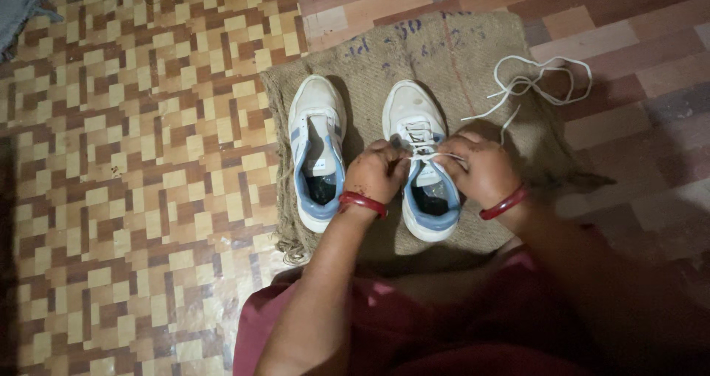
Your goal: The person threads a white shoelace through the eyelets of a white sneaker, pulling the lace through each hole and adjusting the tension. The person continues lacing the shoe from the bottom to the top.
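Head view shows the left hand (377, 175) and right hand (479, 170) pinched shut on the thin, limp white lace (436, 156) of the right-side sneaker (423, 158) on the burlap mat (444, 58), best gripped near the eyelets.

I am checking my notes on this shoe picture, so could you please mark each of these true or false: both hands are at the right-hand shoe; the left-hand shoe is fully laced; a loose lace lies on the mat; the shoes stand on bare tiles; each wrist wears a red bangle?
1. Both hands are at the right-hand shoe. True: the left hand and right hand pinch the lace over the right-hand shoe.
2. The left-hand shoe is fully laced. False: no lace shows in it.
3. A loose lace lies on the mat. True.
4. The shoes stand on bare tiles. False: they stand on a burlap mat.
5. Each wrist wears a red bangle. True.
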